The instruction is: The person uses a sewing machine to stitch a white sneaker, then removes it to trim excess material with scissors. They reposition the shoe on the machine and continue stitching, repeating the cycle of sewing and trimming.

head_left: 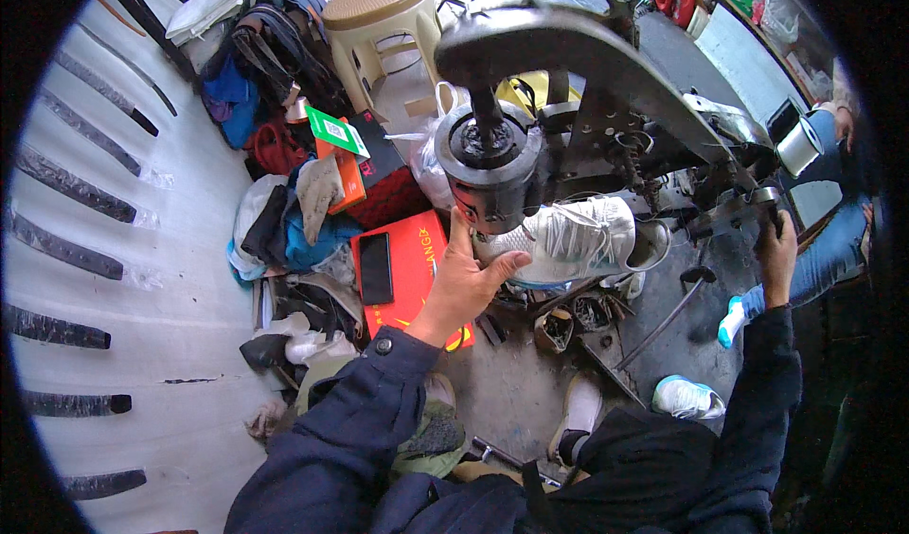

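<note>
A white lace-up sneaker [579, 236] sits under the head of a dark metal shoe-stitching machine [568, 46], its toe toward the left. My left hand [466, 283] grips the toe, with the thumb along the near side and the fingers partly hidden behind the round machine head [485, 160]. At the machine's right end, my right hand [778, 255] is closed round a crank handle [767, 196]. The spot where the needle would meet the shoe is hidden by the head.
A red box [407, 250] with a black phone [376, 269] on it lies left of the machine. Behind stands a beige stool [379, 23]. Bags and cloths pile up at left. Another person's jeans leg [814, 274] is at right, near a loose white shoe [688, 398] on the floor.
</note>
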Motion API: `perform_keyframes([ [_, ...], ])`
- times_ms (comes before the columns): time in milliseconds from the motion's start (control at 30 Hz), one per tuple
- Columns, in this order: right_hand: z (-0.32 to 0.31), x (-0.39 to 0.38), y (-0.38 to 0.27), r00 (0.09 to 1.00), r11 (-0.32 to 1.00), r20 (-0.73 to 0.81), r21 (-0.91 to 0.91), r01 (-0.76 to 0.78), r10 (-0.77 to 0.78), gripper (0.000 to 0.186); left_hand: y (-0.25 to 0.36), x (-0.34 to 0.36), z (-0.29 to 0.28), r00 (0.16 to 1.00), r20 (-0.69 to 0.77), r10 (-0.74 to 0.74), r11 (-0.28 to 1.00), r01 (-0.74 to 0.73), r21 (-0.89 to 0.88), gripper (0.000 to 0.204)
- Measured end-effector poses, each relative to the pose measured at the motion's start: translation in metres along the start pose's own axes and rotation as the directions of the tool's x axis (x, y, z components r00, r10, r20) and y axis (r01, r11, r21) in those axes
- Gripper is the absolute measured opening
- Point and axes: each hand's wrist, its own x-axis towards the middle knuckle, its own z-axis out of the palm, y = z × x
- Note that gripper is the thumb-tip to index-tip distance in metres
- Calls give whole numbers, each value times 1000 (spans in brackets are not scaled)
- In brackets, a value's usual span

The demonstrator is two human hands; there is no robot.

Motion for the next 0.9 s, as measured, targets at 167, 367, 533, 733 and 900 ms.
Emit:
perform_keyframes([
  [167,68,-42,28,973,960,232,270,-76,11,25,11,0,-3,999,38,4,1000,-4,-17,85],
  [367,70,-85,-55,766,870,623,278,-407,159,38,32,6,-10,988,-54,141,984,-146,-103,80],
  [533,60,-84,-81,757,860,638,301,-412,140,47,47,0,-14,928,-136,348,923,-313,225,62],
  [733,67,-85,-73,766,852,623,307,-424,156,50,44,-28,0,898,-109,426,838,-347,422,60],
  [900,61,-84,-83,754,857,634,280,-433,174,48,14,-2,-14,990,-57,125,983,-116,143,53],
])
